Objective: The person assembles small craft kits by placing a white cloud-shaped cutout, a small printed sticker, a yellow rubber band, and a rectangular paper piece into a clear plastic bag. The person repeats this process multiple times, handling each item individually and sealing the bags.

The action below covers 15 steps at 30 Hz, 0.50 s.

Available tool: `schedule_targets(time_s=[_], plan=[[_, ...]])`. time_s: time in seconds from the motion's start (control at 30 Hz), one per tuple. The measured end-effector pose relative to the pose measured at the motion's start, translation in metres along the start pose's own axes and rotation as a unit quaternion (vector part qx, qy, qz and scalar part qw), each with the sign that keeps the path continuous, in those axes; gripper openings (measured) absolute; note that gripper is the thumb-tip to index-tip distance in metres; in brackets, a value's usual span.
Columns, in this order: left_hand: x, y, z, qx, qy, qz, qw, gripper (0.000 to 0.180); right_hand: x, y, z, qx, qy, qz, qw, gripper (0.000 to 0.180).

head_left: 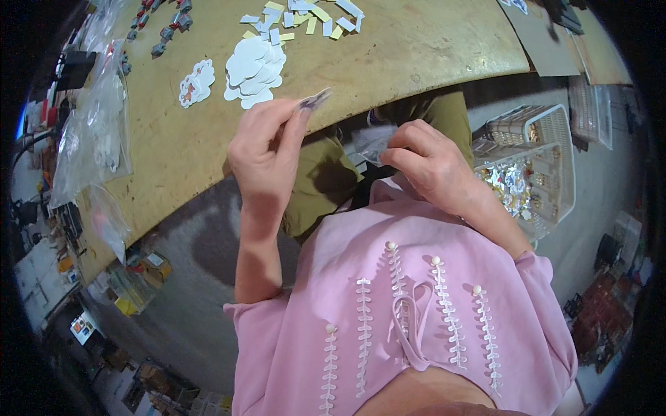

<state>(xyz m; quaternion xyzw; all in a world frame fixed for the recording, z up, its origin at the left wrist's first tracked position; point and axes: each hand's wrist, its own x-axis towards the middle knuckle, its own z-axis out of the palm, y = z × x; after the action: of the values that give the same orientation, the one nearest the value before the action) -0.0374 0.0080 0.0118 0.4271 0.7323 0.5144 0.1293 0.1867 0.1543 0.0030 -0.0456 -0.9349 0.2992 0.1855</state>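
My left hand [267, 149] is raised at the front edge of the wooden table [416, 41], its fingertips pinching a small flat grey-purple piece [316, 100]. My right hand [427, 163] is lower, over my lap, and its fingers are closed on a small clear plastic bag [371, 142]. A stack of white cloud-shaped cards [255, 69] lies on the table just beyond my left hand, with one printed card [195, 83] to its left.
Small white and yellow paper strips [305, 17] lie scattered at the table's far side. Clear plastic bags [94, 139] pile up at the left edge. A white wire basket [534, 166] with shiny small items stands on the floor to my right.
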Motion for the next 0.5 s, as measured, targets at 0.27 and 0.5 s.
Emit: schedule_targets(time_s=[0.27, 0.5], plan=[[-0.039, 0.024, 0.036, -0.210, 0.069, -0.092, 0.971, 0.019, 0.017, -0.009, 0.002, 0.073, 0.025, 0.004, 0.997, 0.031], [-0.034, 0.022, 0.010, -0.024, -0.075, 0.002, 0.997, 0.016, 0.016, -0.008, 0.005, 0.126, -0.010, 0.028, 0.992, 0.037]])
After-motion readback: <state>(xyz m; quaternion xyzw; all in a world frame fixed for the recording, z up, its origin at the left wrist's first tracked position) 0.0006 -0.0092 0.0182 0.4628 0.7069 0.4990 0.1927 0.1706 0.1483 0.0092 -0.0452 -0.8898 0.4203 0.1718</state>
